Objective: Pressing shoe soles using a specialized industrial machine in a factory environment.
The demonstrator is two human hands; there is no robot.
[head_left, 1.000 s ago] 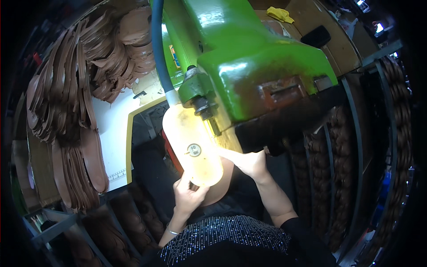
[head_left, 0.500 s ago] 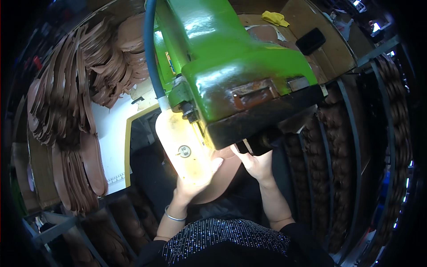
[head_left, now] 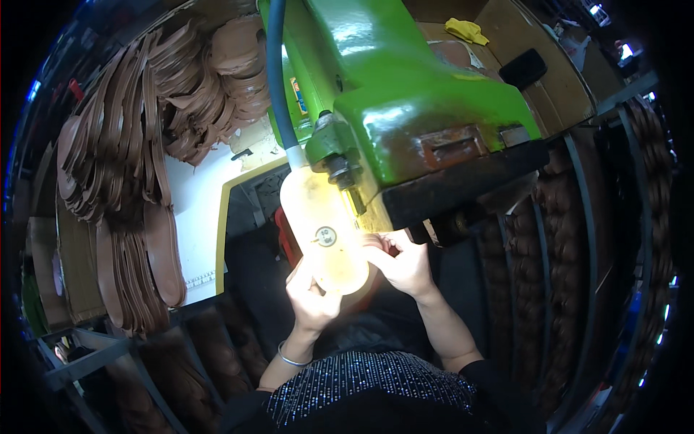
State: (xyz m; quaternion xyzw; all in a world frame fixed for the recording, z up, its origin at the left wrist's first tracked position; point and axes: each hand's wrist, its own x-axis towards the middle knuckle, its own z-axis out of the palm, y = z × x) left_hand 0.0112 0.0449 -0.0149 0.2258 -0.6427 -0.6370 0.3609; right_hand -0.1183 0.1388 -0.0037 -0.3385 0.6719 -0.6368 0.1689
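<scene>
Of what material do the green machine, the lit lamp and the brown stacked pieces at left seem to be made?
Green machine: probably painted metal, glossy, with highlights and brownish wear.
Lit lamp: perhaps translucent plastic, as light glows through; glare hides its finish.
Brown stacked pieces: leather or rubber, unclear which; satin sheen, thin bending layers.

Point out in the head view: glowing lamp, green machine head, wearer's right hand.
Glowing lamp point(head_left: 319, 215): head view, on its lit face above the round sticker.
Green machine head point(head_left: 434, 108): head view, on the painted housing above the rusty slot.
Right hand point(head_left: 409, 268): head view, mid-hand, behind the thumb.
</scene>
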